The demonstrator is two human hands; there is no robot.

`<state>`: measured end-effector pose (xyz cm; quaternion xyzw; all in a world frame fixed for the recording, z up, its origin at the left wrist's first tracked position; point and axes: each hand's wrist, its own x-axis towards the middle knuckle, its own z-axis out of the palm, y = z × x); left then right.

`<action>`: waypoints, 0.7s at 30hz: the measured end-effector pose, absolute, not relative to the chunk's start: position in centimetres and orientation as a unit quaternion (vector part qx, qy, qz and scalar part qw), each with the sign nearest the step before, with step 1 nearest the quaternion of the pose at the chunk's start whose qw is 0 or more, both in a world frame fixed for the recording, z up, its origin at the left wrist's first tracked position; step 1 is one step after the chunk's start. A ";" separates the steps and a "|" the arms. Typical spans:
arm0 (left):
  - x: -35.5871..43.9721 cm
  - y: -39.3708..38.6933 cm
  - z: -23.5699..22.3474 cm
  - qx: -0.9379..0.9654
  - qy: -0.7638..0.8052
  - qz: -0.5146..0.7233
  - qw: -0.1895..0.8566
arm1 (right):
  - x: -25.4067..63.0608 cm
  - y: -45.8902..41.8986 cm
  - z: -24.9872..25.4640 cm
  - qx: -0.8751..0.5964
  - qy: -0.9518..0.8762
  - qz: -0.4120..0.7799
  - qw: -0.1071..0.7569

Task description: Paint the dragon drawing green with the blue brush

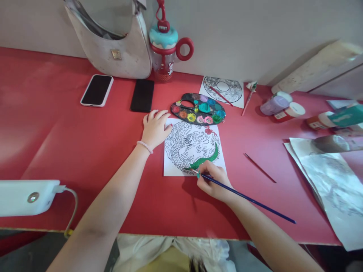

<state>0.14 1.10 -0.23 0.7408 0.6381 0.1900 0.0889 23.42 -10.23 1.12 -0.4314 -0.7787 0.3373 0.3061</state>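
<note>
Red tabletop [70, 143] spreads underneath. Nearest, the right hand [213, 179] pinches a dark-blue paintbrush [255, 201], probably light and stiff, best gripped near its bristles. Just beyond, at centre, lies a white dragon drawing [195, 145], black-lined, partly green and red; likely thin, easily creased, best steadied by its edges. The left hand [155, 129], fingers spread, grips nothing at its far left corner.

Shines softly across the smooth red tabletop [85, 151]; looks matt and papery on the dragon drawing [194, 146], smooth on the blue paintbrush [255, 202], like clear plastic on the tumbler [163, 62].
</note>
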 end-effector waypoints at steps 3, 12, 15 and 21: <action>0.1 1.1 -0.2 0.740 0.637 0.192 0.093 | 23.3 -10.2 1.1 -0.438 -0.782 0.325 0.303; 0.1 1.1 -0.2 0.743 0.635 0.195 0.086 | 23.1 -10.1 1.1 -0.457 -0.780 0.319 0.284; 0.1 1.1 -0.3 0.743 0.634 0.197 0.082 | 23.0 -10.1 1.1 -0.458 -0.780 0.323 0.278; 0.1 1.1 -0.2 0.741 0.636 0.196 0.088 | 23.0 -10.1 1.1 -0.454 -0.780 0.328 0.280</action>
